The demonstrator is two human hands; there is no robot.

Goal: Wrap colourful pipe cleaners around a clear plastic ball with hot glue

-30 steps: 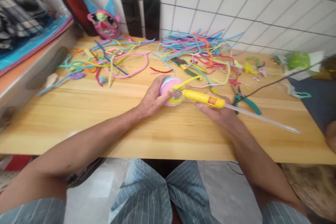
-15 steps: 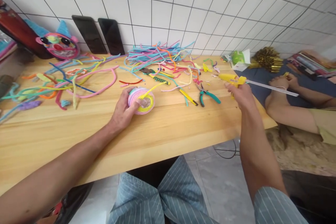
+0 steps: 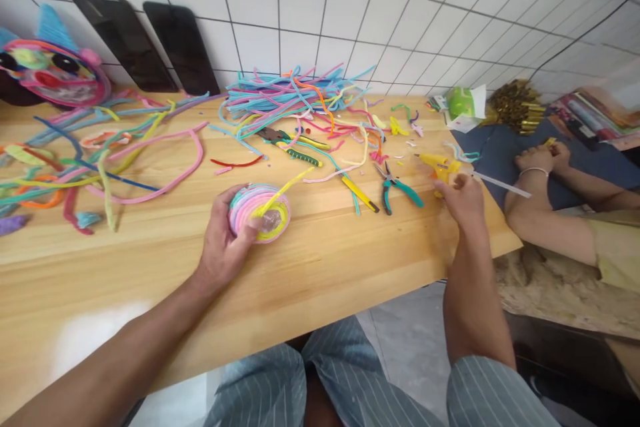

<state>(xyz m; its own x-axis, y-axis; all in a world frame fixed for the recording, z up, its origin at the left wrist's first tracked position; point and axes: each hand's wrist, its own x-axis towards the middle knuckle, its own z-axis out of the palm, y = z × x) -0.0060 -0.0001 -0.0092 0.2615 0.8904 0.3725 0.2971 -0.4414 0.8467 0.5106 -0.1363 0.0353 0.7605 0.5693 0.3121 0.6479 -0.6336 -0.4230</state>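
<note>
— Where is the pipe-cleaner coil (image 3: 260, 212) being held?
— On the table (image 3: 325, 260), cupped by curled fingers of the left hand (image 3: 220, 250).
— The right hand (image 3: 463, 200)?
— A yellow glue gun (image 3: 434, 162) is being gripped at the table's edge.

The table (image 3: 325, 267) is pale varnished wood with a soft sheen, its grain showing, and the wall tiles (image 3: 350, 7) behind are glossy white ceramic. The loose pipe cleaners (image 3: 295, 97) and the wound coil (image 3: 260, 212) are fuzzy, matt chenille. The glue gun (image 3: 440, 167) is smooth yellow plastic with a clear, glassy glue stick (image 3: 500, 183), and the pliers (image 3: 397, 187) have dull metal jaws with teal plastic grips.
</note>
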